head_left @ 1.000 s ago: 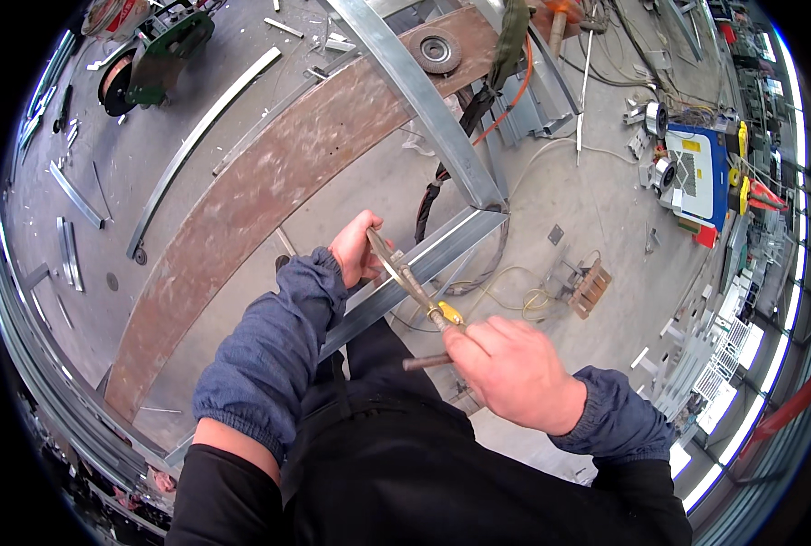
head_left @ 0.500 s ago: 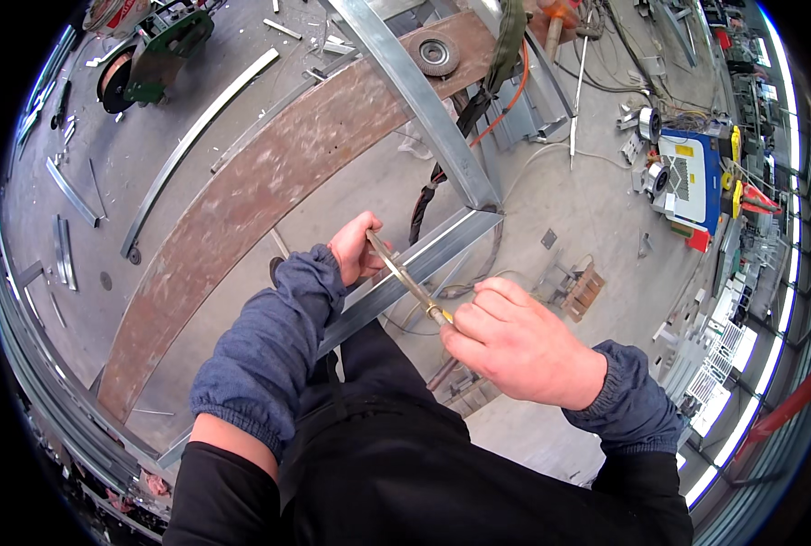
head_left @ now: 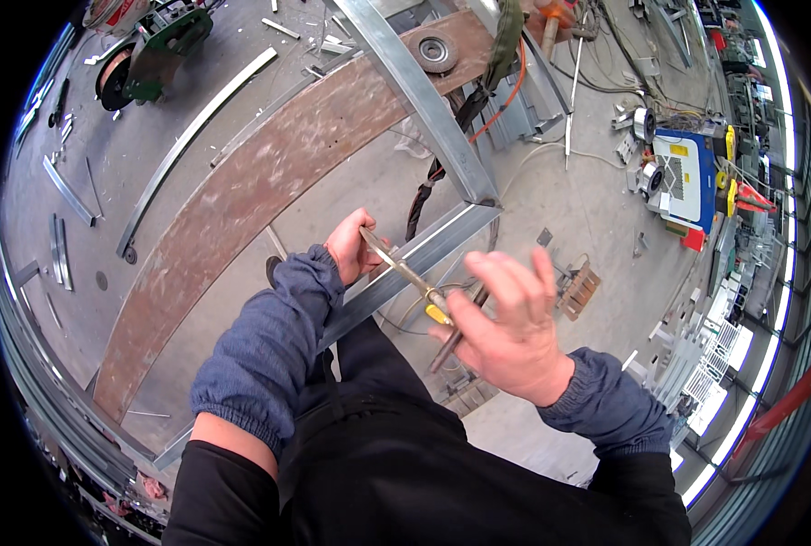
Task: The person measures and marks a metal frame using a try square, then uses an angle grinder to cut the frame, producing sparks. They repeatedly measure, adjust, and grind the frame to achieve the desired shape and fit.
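In front of me, a grey square metal tube runs diagonally just above my legs. My left hand is closed around the far end of a brass-coloured clamp-like tool, right at the tube; its fingertips are partly hidden. Toward me, the tool's rod slopes down to the right and carries a yellow piece. At its near end sits a dark cross bar. My right hand hovers at that cross bar with fingers spread and blurred by motion. The thumb is close to the rod's end.
Another grey tube joins the first at a corner. Beyond lies a rusty brown steel plank bearing an abrasive disc. A dark cable hangs near the corner. A blue-and-white machine stands right, a green wire feeder far left.
My right hand has loosened from a closed grip at the tool's near end, and its fingers have spread. The yellow piece and dark cross bar show more plainly. My left hand stays in place.
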Demonstrator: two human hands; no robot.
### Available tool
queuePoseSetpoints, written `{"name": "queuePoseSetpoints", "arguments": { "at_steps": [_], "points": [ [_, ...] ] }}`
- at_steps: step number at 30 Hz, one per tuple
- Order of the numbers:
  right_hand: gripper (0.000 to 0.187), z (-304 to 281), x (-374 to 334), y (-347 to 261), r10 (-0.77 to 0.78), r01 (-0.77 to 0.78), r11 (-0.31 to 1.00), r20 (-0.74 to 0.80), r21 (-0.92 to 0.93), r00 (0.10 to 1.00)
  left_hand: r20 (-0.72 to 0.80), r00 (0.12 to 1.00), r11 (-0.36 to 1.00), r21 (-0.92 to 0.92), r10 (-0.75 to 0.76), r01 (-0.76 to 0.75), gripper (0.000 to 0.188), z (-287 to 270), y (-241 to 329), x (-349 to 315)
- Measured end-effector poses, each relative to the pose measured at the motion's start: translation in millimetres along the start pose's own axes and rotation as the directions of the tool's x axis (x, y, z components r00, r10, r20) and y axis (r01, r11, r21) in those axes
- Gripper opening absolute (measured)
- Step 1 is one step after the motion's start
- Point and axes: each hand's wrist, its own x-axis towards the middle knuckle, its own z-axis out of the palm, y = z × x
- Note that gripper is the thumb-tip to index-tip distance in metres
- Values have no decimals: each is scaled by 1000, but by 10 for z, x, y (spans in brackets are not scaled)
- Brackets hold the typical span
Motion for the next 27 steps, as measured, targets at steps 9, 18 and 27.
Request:
{"name": "queuePoseSetpoints", "arguments": {
  "at_steps": [9, 18, 27],
  "points": [
    [57, 998, -487, -391, 673, -284, 378, -50, 881, 738, -16, 999, 998, -42, 40, -41, 36, 20, -43, 5],
    [29, 744, -340, -324, 294, -154, 862, -228, 484, 928, -16, 997, 997, -12, 77, -77, 30, -32, -51, 98],
    [34, 709, -454, -186, 299, -165, 837, -185, 522, 936, 46, 997, 997, 23, 66, -67, 31, -94, -118, 218]
  ]
}}
